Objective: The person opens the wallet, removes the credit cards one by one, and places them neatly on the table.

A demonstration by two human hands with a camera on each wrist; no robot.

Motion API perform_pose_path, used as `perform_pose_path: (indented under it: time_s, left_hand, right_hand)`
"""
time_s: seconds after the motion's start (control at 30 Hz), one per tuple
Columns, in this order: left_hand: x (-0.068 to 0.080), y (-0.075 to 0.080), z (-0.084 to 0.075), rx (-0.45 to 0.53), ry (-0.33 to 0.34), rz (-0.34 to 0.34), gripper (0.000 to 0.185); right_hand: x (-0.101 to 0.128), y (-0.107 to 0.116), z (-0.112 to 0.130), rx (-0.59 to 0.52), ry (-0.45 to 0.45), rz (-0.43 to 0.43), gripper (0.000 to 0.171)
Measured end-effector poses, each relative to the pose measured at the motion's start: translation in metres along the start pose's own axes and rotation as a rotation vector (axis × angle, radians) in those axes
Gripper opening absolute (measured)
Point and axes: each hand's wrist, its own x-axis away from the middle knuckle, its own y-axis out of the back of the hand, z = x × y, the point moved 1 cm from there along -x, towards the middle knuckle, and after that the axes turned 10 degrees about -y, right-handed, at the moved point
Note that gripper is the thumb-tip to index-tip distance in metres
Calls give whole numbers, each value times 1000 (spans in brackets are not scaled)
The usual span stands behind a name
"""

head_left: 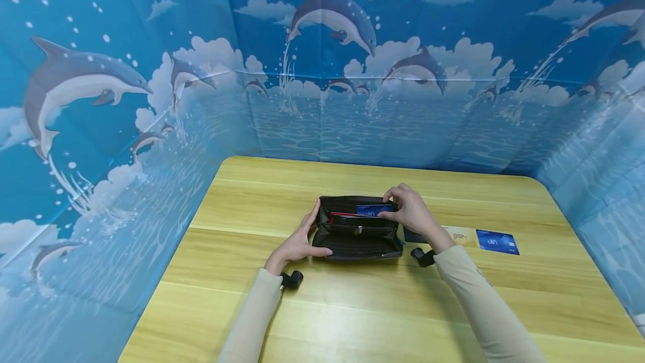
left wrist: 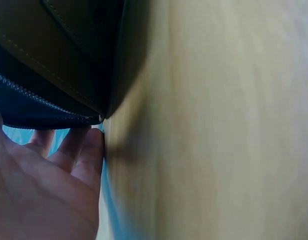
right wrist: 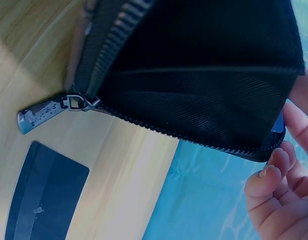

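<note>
A long black zip wallet [head_left: 359, 242] lies spread on the table, its inner compartments facing up. My left hand [head_left: 301, 240] holds its left end, thumb on the near edge and fingers along the side. In the left wrist view the fingers [left wrist: 86, 155] reach under the zipped edge. At the far right corner, my right hand [head_left: 410, 212] pinches a blue card [head_left: 370, 210] standing in the back compartment. A sliver of that card [right wrist: 278, 123] shows beside the fingers in the right wrist view. A red edge [head_left: 342, 214] sticks up in front of it, next to the zipped middle pocket.
Right of the wallet, a dark card [right wrist: 46, 192], a cream-gold card [head_left: 461, 236] and another blue card [head_left: 497, 241] lie in a row. The wallet's zip pull [right wrist: 41, 112] hangs at its right end. Behind the wooden table [head_left: 353, 312] hangs a dolphin-print curtain [head_left: 322, 116].
</note>
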Motion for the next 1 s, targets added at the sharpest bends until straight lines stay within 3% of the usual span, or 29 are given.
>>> perform_pose_path:
  time_s: [0.47,0.83,1.0]
  left_hand:
    - [0,0,1,1,5,-1,117]
    - [-1,0,2,6,-5,-1,117]
    - [-1,0,1,9,-1,-2,117]
  right_hand:
    - [-4,-2,0,42,33,-18,31]
    - [-9,-2,-3,89,12,-30,30]
    - [-11,-2,-6,45,-26,5,29]
